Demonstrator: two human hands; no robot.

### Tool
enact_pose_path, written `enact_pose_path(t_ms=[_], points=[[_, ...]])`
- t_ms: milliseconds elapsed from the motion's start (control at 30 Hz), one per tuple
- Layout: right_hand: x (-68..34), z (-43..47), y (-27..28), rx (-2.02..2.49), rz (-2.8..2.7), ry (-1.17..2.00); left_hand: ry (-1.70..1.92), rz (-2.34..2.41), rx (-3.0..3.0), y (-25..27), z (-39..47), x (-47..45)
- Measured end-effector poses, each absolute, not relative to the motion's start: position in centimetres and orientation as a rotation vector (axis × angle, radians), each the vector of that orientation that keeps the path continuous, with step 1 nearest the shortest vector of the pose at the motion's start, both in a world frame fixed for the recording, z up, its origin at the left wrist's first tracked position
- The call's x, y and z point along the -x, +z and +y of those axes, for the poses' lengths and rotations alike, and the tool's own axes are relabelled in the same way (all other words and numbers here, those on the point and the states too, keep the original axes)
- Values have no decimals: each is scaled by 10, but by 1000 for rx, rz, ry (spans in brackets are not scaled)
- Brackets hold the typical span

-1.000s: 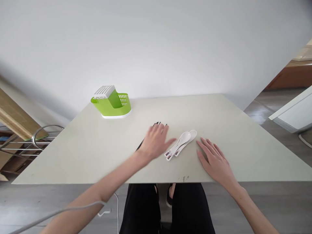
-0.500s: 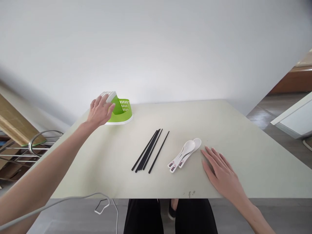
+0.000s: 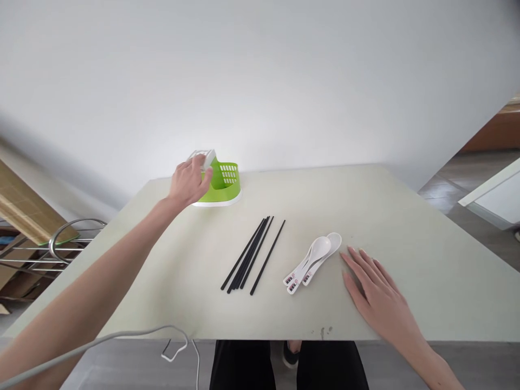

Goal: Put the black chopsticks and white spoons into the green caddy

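My left hand (image 3: 190, 181) is closed over the left part of a green and white utensil holder (image 3: 225, 193) at the back of the table. The holder has slotted green sides and a white base; my fingers hide some of it. Several black chopsticks (image 3: 248, 254) lie on the table in front of it, one a little apart from the bunch. To their right, white spoons (image 3: 320, 248) with printed handles overlap in a small pile. My right hand (image 3: 379, 295) lies flat on the table just right of the spoons, fingers stretched out, holding nothing.
The pale table (image 3: 317, 200) meets a white wall behind. A grey cable (image 3: 134, 333) crosses the front left edge. Left of the table are a metal rack (image 3: 52, 252) and a cardboard piece (image 3: 30, 200). A white panel (image 3: 495, 189) stands at the right.
My left hand has moved the utensil holder to the right along the back of the table. The view has shifted slightly; my right hand, the chopsticks and the spoons stay in place.
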State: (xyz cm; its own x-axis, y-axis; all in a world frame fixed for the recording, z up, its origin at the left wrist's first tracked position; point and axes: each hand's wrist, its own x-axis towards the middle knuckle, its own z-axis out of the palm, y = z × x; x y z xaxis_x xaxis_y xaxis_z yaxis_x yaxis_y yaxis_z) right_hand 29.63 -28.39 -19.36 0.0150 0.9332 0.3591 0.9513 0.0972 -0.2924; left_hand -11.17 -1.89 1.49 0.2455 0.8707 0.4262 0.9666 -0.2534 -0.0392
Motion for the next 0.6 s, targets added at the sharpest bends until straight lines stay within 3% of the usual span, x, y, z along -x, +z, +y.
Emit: enact_pose_path(t_ms=[600], points=[[-295, -280, -189, 1827, -1908, -8, -364, -1422, 2466, 23, -56, -98]])
